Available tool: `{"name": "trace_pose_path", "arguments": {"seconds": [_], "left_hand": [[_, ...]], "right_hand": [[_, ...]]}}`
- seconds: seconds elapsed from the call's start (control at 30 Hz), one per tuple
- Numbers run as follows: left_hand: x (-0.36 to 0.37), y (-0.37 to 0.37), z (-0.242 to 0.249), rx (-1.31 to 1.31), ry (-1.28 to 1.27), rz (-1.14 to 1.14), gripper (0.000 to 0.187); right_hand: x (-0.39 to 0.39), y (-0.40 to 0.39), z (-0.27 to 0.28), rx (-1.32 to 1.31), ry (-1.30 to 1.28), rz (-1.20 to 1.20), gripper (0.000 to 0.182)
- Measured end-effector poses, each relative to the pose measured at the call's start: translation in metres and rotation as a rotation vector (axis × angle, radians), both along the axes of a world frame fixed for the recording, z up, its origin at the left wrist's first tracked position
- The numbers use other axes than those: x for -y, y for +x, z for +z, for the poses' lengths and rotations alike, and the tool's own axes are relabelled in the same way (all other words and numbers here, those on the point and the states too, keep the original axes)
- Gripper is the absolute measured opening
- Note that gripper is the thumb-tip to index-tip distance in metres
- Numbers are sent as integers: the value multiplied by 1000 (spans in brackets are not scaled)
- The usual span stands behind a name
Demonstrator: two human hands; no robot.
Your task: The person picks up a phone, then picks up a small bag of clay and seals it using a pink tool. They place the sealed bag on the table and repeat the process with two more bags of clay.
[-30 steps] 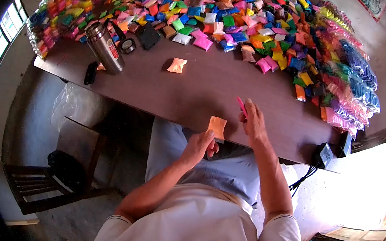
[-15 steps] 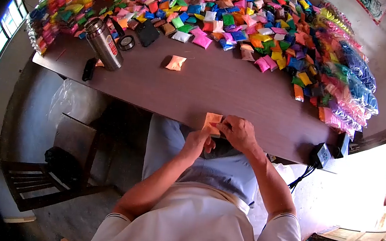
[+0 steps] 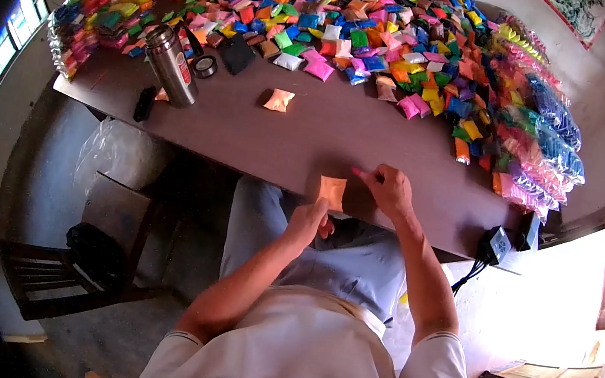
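My left hand (image 3: 306, 221) pinches the lower edge of a small orange packet (image 3: 331, 190) at the table's front edge. The packet looks flat and square, with its face turned up towards me. To the right and apart from it, my right hand (image 3: 390, 191) is closed over the table. A small pinkish-red thing (image 3: 357, 172) shows at the tips of its thumb and finger; its kind is too small to make out. Another light-orange packet (image 3: 280, 100) lies by itself farther back on the brown table (image 3: 249, 134).
A large heap of coloured packets (image 3: 364, 39) covers the back of the table, with clear bags of packets (image 3: 546, 142) at the right. A steel flask (image 3: 172, 70), its round lid (image 3: 204, 66) and a black box (image 3: 236, 54) stand left. A wooden chair (image 3: 110, 204) is below left.
My right hand has moved off the orange packet, up and to the right, with the small red thing at its fingertips. My left hand still holds the packet. The view has shifted slightly.
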State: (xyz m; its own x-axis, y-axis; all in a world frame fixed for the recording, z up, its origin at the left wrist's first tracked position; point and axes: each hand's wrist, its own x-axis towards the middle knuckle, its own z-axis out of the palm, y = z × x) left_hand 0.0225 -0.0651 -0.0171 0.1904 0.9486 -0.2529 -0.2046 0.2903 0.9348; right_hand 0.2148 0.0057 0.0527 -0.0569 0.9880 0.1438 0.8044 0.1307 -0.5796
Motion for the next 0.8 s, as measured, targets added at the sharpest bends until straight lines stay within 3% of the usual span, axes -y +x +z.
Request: {"name": "trace_pose_path", "arguments": {"seconds": [0.1,0.23,0.43,0.57,0.73,0.8], "left_hand": [[1,1,0,28,-36,-3,56],[-3,2,1,-24,-32,-3,57],[-6,4,2,16,41,29,52],[-7,4,7,-26,98,20,51],[-6,1,3,-9,18,3,53],[-8,1,-4,32,11,0,54]], "right_hand": [[18,-22,7,-44,61,181,23],[17,-41,-2,145,162,287,34],[5,-36,4,158,-66,167,35],[-7,-27,-19,143,19,126,32],[-21,-17,-4,117,17,38,33],[-16,-20,7,90,5,136,34]]}}
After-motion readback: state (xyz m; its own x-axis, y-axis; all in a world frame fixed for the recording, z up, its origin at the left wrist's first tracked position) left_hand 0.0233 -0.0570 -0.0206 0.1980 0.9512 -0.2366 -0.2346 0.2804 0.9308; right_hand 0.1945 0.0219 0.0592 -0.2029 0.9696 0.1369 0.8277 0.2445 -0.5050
